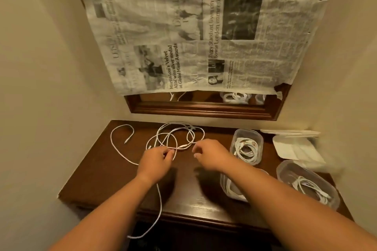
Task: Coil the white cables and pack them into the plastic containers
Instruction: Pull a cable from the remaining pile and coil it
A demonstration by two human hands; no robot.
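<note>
A tangle of loose white cable [177, 135] lies in loops at the back middle of the dark wooden table [98, 177]. My left hand [156, 160] pinches a strand at the tangle's front edge. My right hand [212, 154] hovers just right of the tangle with curled fingers, and whether it holds a strand I cannot tell. A longer cable [159, 206] runs under my left forearm and hangs over the front edge. Three clear plastic containers hold coiled cables: one at back right [247, 145], one partly under my right arm [231, 188], one at front right [308, 183].
White container lids [293, 144] are stacked in the right back corner. A newspaper [204, 26] covers a wood-framed mirror [204, 109] on the wall behind. Walls close in on the left and right of the table.
</note>
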